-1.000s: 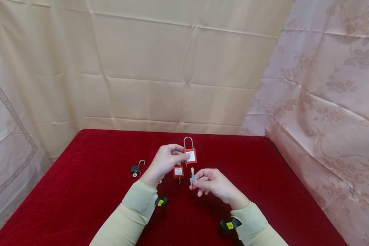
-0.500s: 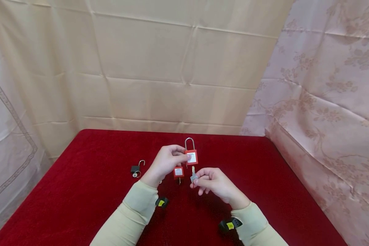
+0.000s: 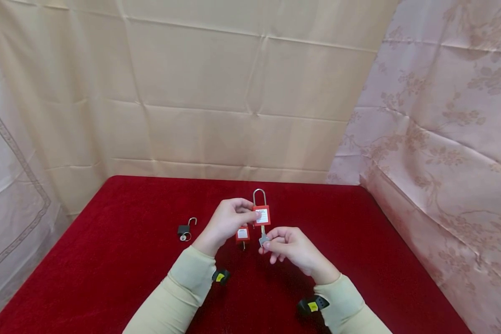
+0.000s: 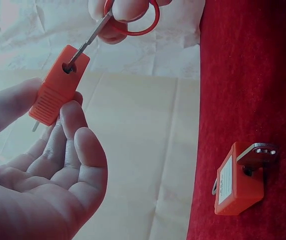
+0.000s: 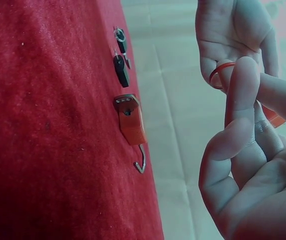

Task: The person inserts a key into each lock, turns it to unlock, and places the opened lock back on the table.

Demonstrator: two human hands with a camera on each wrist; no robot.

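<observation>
A red padlock [image 3: 262, 215] with a white label is held up by my left hand [image 3: 227, 221], between thumb and fingers. Its steel shackle [image 3: 259, 191] points away from me. My right hand [image 3: 290, 250] pinches a silver key [image 3: 263, 240] that carries a red ring [image 4: 144, 32]. In the left wrist view the key's tip is at the keyhole [image 4: 68, 68]; how deep it sits, I cannot tell. Below the left hand, a second red padlock [image 3: 242, 233] lies on the table, a key [image 4: 257, 154] in it and its hooked shackle [image 3: 244, 224] partly hidden in the head view.
At the left on the red cloth [image 3: 129, 260] lies a black padlock [image 3: 183, 229], its shackle raised, with a key and ring. The right wrist view shows another black padlock [image 5: 120, 70] nearby, hidden in the head view. A beige curtain [image 3: 217, 93] hangs behind the table.
My left hand has brought the red padlock slightly right and down towards the key. The gap between key and padlock has closed. My right hand has barely moved.
</observation>
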